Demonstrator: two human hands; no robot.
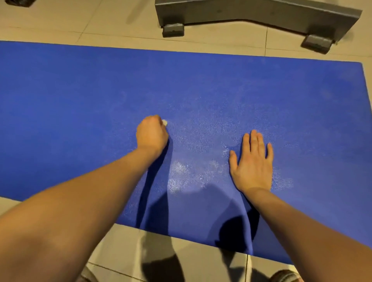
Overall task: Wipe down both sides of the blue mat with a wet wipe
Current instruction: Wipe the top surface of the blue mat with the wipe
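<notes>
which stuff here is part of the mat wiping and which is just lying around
Job: blue mat, wet wipe, left hand gripping it, right hand flat on the mat.
Lying about: grey stand, dark object top left.

Warm, dim overhead light casts arm shadows and pale glare on the mat (201, 80); edges bow.

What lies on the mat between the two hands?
Head view: only the flat blue textured mat, marked with pale wet-looking patches, between the left hand gripping a small white wipe and the right hand pressed flat.
</notes>
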